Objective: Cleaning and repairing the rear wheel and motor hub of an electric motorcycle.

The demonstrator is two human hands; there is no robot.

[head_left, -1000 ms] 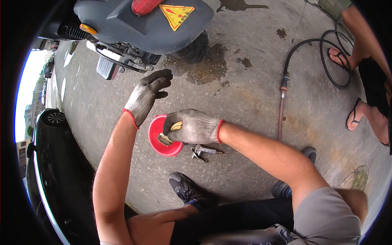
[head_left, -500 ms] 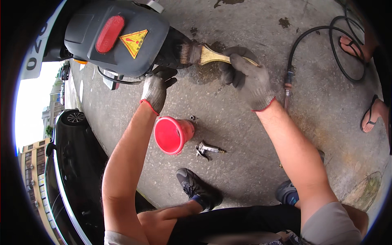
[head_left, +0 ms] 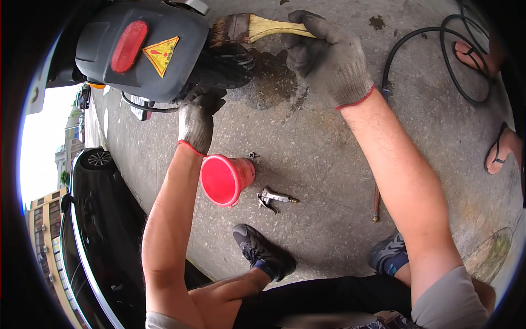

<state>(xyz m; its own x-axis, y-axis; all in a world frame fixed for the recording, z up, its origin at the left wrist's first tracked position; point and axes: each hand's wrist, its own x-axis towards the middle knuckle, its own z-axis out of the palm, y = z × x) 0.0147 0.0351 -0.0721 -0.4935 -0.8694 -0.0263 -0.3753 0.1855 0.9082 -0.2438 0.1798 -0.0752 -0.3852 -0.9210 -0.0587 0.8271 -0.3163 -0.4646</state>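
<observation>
A flat paintbrush with a yellow handle (head_left: pixel 271 27) is gripped in my gloved right hand (head_left: pixel 337 63), its brown bristles pointing left. The bristle ends are at the right edge of a dark grey vehicle housing (head_left: pixel 189 38), above a black part (head_left: pixel 219 71). A red reflector (head_left: pixel 130 47) and a yellow warning-triangle sticker (head_left: pixel 161 56) are on this housing. My gloved left hand (head_left: pixel 198 118) is at the housing's lower edge with its fingers curled in. What those fingers hold is hidden in the dark.
Below my left hand stands a red bucket (head_left: pixel 220 181), with a metal spray gun (head_left: pixel 276 198) beside it. A black hose (head_left: pixel 390 60) loops at the right, near another person's sandalled foot (head_left: pixel 499 151). A black car (head_left: pixel 104 230) is at the left. Wet patches (head_left: pixel 271 82) darken the concrete.
My right hand has moved the paintbrush up and left, from the black part to the housing's upper right edge. My left hand stays at the lower edge, its fingers more curled.
</observation>
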